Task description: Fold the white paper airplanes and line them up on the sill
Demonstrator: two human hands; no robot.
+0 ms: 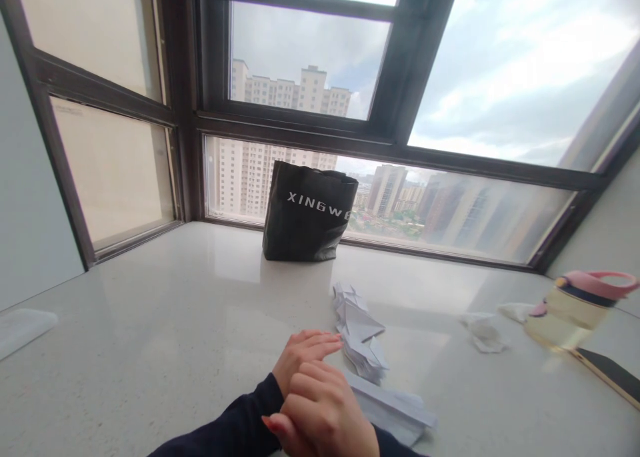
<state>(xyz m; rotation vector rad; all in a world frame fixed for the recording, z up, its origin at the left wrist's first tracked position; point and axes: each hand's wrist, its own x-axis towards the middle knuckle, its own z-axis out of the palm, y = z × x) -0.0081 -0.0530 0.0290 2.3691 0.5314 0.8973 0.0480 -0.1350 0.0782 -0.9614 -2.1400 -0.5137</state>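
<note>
My left hand (306, 354) reaches in from the lower left with its fingers stretched out to the right, near the folded white papers (356, 320). In front of it, partly covering it, is my right hand (327, 407), its fingers curled in. What those curled fingers close on, if anything, is hidden. The two hands overlap and appear to touch. A second group of folded paper strips (395, 407) lies just right of my right hand, partly behind it.
A black paper bag (307, 217) stands by the window. At the right are crumpled tissues (485, 334), a bottle with a pink lid (575, 314) and a phone (613, 377). A whitish flat object (25, 329) lies at the left edge of the pale ledge (150, 350).
</note>
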